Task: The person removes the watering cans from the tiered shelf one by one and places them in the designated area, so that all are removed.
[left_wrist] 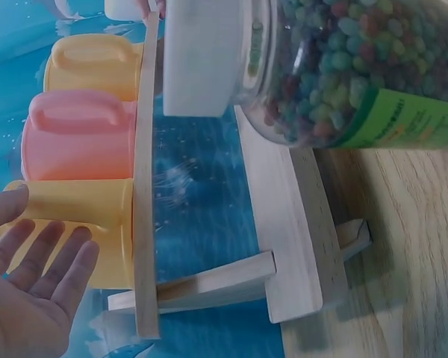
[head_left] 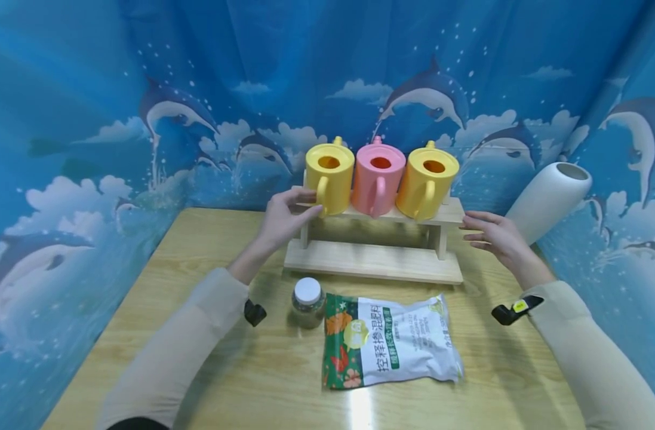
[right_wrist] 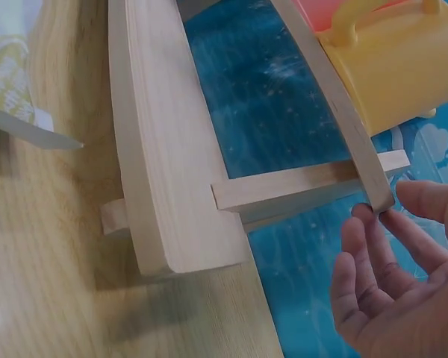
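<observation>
My left hand [head_left: 281, 218] rests open against the wooden rack [head_left: 375, 263] at the desk's far edge, beside the yellow can [head_left: 329, 173]; grasping nothing. My right hand [head_left: 494, 236] hovers released just off the rack's other end.

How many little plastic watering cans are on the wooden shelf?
3, side by side on the wooden shelf: light yellow plastic watering can at the left end by the left hand, pink plastic watering can in the middle, darker yellow plastic watering can at the right. None look hidden.

A white-capped jar [head_left: 308, 301] stands just beside a printed bag [head_left: 388, 341]; white roll [head_left: 547, 200] right.
</observation>
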`<state>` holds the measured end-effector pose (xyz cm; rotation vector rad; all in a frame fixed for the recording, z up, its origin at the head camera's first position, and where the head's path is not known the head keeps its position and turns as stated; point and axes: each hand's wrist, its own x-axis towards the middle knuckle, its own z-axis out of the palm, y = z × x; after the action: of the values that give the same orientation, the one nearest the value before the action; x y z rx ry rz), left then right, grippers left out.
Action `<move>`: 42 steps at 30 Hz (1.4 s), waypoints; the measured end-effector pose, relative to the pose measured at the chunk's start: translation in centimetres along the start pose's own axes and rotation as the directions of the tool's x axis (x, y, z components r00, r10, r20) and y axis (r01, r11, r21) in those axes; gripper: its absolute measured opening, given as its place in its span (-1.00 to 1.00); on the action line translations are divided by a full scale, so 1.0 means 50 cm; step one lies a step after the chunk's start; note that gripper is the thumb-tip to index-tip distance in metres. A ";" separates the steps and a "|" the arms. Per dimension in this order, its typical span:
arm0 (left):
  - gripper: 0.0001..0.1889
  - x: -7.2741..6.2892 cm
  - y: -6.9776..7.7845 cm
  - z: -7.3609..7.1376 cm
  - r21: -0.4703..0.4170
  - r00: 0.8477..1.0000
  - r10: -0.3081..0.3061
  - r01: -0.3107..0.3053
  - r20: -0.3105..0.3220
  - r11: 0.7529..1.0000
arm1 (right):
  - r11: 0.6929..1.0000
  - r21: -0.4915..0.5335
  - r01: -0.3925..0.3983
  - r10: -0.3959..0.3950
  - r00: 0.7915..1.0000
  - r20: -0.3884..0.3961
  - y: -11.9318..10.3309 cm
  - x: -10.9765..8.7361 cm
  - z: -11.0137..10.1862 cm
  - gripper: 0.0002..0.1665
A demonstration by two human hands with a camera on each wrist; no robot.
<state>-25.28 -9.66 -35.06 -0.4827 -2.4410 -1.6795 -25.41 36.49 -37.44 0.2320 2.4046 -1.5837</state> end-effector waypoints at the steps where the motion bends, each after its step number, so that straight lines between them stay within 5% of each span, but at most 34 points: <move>1: -0.63 0.000 0.001 0.002 -0.005 1.000 -0.005 0.005 -0.004 1.000 | 1.000 -0.001 -0.003 0.003 1.000 -0.005 -0.001 0.002 0.000 0.01; 20: -0.70 -0.002 0.018 -0.012 0.036 0.999 0.041 -0.041 -0.012 0.999 | 0.999 0.030 -0.014 0.015 0.999 -0.037 -0.014 0.010 0.015 -0.04; 29: -0.71 -0.035 0.053 -0.092 0.093 0.995 0.090 -0.086 -0.038 0.992 | 1.000 0.006 -0.017 0.017 0.999 -0.050 -0.009 0.003 0.005 -0.03; 36: -0.72 -0.072 0.033 -0.164 0.149 0.990 0.107 -0.093 -0.087 0.984 | 1.000 0.009 -0.023 0.023 0.999 -0.044 -0.003 0.005 0.002 0.00; 42: -0.70 -0.097 -0.001 -0.204 0.102 0.992 0.038 -0.026 -0.119 0.994 | 0.999 0.021 -0.034 0.034 0.998 -0.043 0.000 0.008 0.001 -0.02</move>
<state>-21.43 -20.04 -32.78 -0.3929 -2.4032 -1.5184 -25.77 36.44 -37.60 0.3129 2.4047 -1.6053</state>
